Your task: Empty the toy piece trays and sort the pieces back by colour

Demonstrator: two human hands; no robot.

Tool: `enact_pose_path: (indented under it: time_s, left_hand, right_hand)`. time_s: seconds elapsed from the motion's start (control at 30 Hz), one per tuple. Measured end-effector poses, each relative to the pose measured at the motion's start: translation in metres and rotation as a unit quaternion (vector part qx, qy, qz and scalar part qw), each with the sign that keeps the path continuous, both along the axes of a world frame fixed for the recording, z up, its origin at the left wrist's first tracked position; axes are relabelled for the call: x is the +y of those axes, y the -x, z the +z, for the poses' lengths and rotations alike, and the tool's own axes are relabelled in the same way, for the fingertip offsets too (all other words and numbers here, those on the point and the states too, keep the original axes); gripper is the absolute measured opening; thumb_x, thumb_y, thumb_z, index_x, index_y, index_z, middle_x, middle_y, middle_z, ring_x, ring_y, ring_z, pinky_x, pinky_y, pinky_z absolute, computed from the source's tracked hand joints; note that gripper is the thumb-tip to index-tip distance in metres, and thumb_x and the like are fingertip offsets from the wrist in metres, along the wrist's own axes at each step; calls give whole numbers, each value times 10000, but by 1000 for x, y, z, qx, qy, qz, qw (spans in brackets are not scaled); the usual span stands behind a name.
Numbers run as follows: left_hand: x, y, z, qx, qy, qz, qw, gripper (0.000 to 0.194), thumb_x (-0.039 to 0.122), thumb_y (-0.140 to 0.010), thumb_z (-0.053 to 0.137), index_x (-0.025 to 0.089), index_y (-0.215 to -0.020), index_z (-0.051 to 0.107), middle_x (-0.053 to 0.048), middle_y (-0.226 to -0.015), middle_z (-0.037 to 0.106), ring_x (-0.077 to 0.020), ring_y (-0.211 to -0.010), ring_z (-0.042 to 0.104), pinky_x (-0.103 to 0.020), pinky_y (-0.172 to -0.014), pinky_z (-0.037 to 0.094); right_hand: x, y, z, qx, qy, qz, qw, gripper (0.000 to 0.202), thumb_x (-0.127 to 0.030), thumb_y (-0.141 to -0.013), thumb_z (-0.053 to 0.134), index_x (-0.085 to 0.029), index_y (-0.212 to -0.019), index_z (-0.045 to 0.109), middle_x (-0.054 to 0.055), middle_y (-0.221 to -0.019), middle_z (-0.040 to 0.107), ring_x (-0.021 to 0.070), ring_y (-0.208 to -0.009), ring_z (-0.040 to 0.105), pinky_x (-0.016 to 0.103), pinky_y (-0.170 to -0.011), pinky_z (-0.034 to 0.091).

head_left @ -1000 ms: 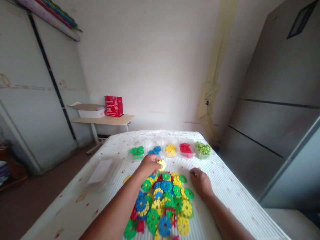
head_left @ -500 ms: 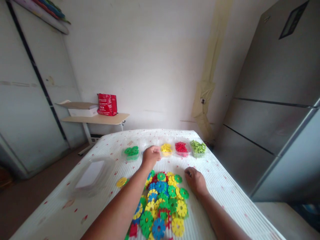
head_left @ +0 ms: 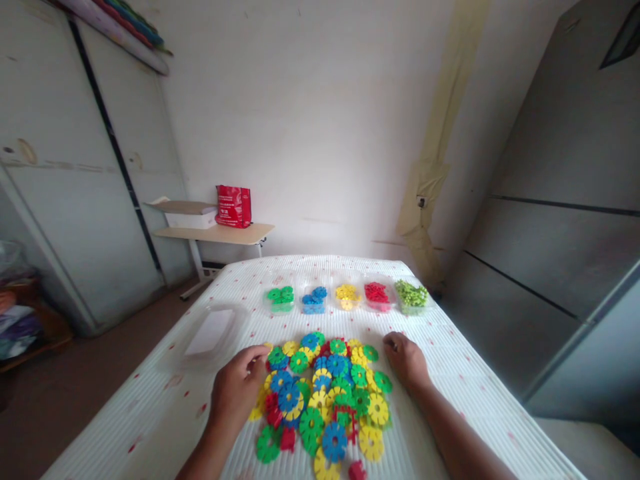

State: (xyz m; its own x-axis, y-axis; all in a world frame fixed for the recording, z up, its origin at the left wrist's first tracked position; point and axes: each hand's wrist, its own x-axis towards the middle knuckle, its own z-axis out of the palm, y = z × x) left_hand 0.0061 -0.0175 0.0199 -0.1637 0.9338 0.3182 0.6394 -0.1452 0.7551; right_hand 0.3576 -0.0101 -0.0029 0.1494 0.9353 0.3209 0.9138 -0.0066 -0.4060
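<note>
A loose pile of notched plastic discs point(head_left: 320, 400) in green, blue, yellow and red lies on the table between my hands. At the pile's left edge is my left hand point(head_left: 240, 380), its thumb and forefinger closed at a yellow disc point(head_left: 269, 347) that is mostly hidden by the fingers. My right hand point(head_left: 407, 360) rests on the cloth to the right of the pile, fingers curled, nothing visible in them. Beyond the pile, clear tubs stand in a row: green discs point(head_left: 281, 297), blue discs point(head_left: 315, 299), yellow discs point(head_left: 347, 295), red pieces point(head_left: 377, 294) and light green pieces point(head_left: 411, 295).
On the left of the table lies a clear plastic lid or tray point(head_left: 233, 340) with a white paper point(head_left: 211, 331). A side table point(head_left: 260, 232) behind carries a red bag point(head_left: 233, 207) and a white box point(head_left: 193, 219). A grey fridge point(head_left: 560, 267) stands at the right.
My left hand has come back from the row of tubs to the left edge of the pile, uncovering the blue tub. The right hand stays by the pile. The view has turned slightly left.
</note>
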Motion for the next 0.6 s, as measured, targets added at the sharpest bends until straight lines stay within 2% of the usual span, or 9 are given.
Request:
enact_pose_path:
  time_s: [0.13, 0.47, 0.6]
  left_hand:
    - [1, 9, -12, 10, 2, 20, 1000, 271, 344, -718, 439, 230, -821, 663, -11, -866, 728, -184, -788, 652, -253, -734, 486]
    - [6, 5, -23, 18, 8, -4, 1000, 269, 289, -706, 425, 216, -806, 663, -15, -853, 726, -175, -804, 656, -258, -756, 496]
    - [6, 5, -23, 13, 7, 2, 1000, 264, 275, -693, 428, 218, -778, 672, -15, -830, 727, -177, -788, 657, -266, -752, 498]
  right_hand:
    - [-1, 1, 1, -3, -7, 0, 1000, 189, -170, -773, 446, -189, -772, 635, 31, -776, 654, 137, -687, 585, 211, -618, 367]
    - [0, -3, -3, 8, -12, 27, 1000, 189, -209, -773, 435, -187, -789, 622, 39, -788, 654, 151, -705, 592, 224, -645, 393]
    - [0, -4, -4, 12, -14, 28, 999, 180, -210, -766, 442, -194, -787, 621, 34, -790, 655, 148, -699, 593, 223, -646, 396]
